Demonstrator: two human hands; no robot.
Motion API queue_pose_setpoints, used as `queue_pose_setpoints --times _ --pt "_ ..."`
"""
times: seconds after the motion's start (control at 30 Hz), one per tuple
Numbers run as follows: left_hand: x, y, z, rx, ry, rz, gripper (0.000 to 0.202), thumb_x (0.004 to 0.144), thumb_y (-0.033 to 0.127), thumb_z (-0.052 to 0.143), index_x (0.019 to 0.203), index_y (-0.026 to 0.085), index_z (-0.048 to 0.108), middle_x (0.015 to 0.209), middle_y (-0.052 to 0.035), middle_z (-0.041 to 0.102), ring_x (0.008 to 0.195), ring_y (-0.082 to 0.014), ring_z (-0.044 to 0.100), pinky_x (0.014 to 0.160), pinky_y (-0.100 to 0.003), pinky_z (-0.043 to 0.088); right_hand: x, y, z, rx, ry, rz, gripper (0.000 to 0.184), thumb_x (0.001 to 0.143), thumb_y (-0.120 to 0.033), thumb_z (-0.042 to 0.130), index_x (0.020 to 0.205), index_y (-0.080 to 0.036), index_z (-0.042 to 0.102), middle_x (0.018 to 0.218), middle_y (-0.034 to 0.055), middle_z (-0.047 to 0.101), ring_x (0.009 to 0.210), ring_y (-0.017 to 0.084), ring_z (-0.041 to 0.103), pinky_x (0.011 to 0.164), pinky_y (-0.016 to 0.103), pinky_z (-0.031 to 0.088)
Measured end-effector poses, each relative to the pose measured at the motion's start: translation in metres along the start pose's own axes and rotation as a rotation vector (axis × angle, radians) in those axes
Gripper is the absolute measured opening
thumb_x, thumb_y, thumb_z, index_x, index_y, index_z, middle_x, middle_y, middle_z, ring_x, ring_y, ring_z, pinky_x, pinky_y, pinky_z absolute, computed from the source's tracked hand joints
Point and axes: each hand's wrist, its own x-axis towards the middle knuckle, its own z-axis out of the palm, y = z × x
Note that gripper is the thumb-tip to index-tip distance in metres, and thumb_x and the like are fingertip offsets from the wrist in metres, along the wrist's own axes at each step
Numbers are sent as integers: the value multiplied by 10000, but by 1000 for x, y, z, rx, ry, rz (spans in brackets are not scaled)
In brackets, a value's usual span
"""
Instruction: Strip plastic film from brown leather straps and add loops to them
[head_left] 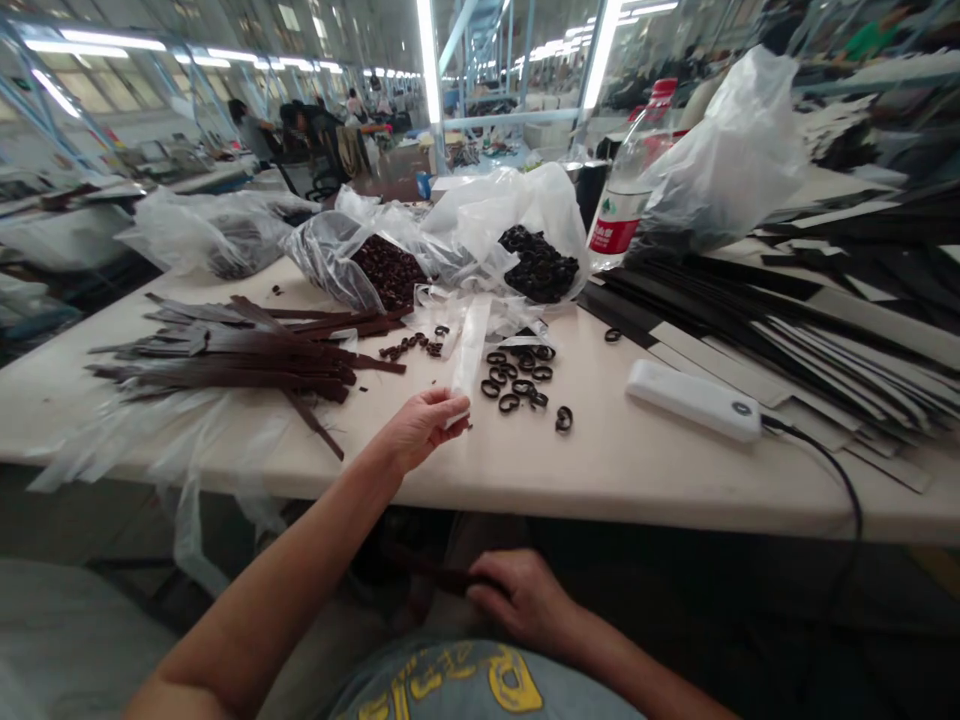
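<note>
My left hand is over the front of the table, its thumb and fingers pinching the near end of a whitish translucent strip. The strip runs away from me across the tabletop. Down at my lap, below the table edge, my right hand is closed around a dark brown strip, which points left into shadow. Several black loops lie to the right of my left hand. Small brown loops are just beyond it, and a heap of dark brown strips spreads to the left.
Plastic bags hold brown pieces and black loops at the back. A bottle stands beside them. On the right are a white corded device and black and white strips. Translucent strips hang off the front edge.
</note>
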Motion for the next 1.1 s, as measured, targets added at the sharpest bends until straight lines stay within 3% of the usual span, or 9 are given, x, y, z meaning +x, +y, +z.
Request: queue_pose_setpoints --times 0.07,0.17,0.3,0.57,0.83,1.1 --pt "-7 -7 2 -93 40 -62 296 578 224 899 683 139 636 638 17 641 559 -82 615 563 -180 504 -7 -19 -13 42 66 12 189 885 -275 554 794 -168 680 687 15 680 611 131 608 585 215 409" --pt "-10 -18 6 -169 110 -151 175 751 200 782 714 139 622 670 -13 665 559 -97 636 545 -192 520 -11 -42 -30 146 198 145 226 909 -318 520 753 -179 605 617 -9 633 514 106 554 508 199 390" --pt "-12 -25 12 -166 111 -140 139 836 200 703 746 112 646 736 -64 705 577 -114 660 549 -199 529 -8 -57 -45 59 367 187 272 901 -335 497 669 -196 520 553 -29 560 472 95 470 466 202 344" --pt "-16 -26 16 -144 67 -86 134 827 194 716 747 102 662 740 -65 718 589 -115 669 563 -193 523 1 -60 -45 -126 422 149 303 890 -316 493 615 -203 435 534 -53 449 492 85 391 491 213 309" --pt "-14 -29 16 -169 66 -54 164 772 233 779 766 120 661 745 -36 716 635 -105 662 642 -209 540 0 -55 -49 -84 490 194 322 908 -342 489 618 -203 491 520 -35 501 489 96 405 473 217 325" --pt "-11 -33 20 -161 64 -42 264 640 259 868 764 126 676 708 -20 717 619 -108 665 619 -210 533 9 -53 -59 -127 532 174 299 910 -337 488 648 -197 522 548 -26 514 515 107 434 508 226 359"
